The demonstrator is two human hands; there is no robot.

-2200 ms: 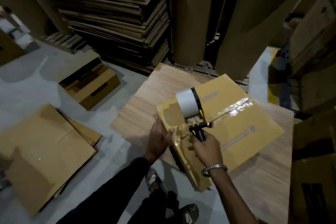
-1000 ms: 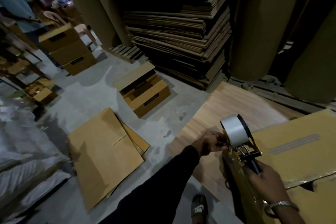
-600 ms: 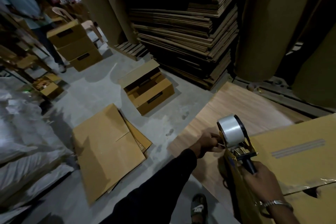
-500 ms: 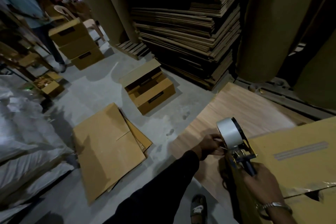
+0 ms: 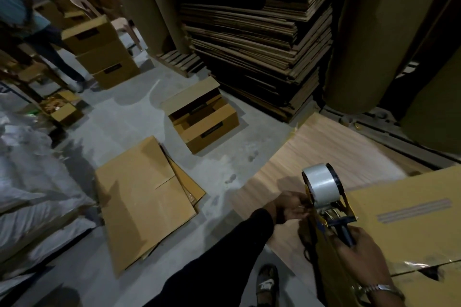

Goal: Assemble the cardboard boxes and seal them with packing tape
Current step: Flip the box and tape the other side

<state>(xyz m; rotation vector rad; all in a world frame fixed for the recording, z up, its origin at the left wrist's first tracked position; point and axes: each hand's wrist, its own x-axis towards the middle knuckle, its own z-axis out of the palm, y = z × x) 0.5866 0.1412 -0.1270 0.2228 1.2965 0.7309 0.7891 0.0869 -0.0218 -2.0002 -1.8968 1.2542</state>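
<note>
A yellow-brown cardboard box [image 5: 409, 227] lies on a wooden tabletop [image 5: 331, 147] at the lower right, with a shiny tape strip along its seam. My right hand [image 5: 361, 254] grips the dark handle of a tape dispenser [image 5: 324, 194] carrying a white tape roll, at the box's left corner. My left hand [image 5: 291, 207] is at the dispenser's left side, fingers curled as if pinching the tape end; the tape itself is too faint to make out.
Flat cardboard sheets [image 5: 142, 197] lie on the concrete floor at left. An open box [image 5: 204, 119] sits beyond them. Stacked boxes [image 5: 102, 52] and a person [image 5: 27, 22] are at far left. A tall stack of flattened cardboard [image 5: 262, 37] and big paper rolls [image 5: 369, 32] stand behind.
My view has swung left since 2.2 s ago, so the box sits at the frame's right. Over the last second both hands and the dispenser have barely moved.
</note>
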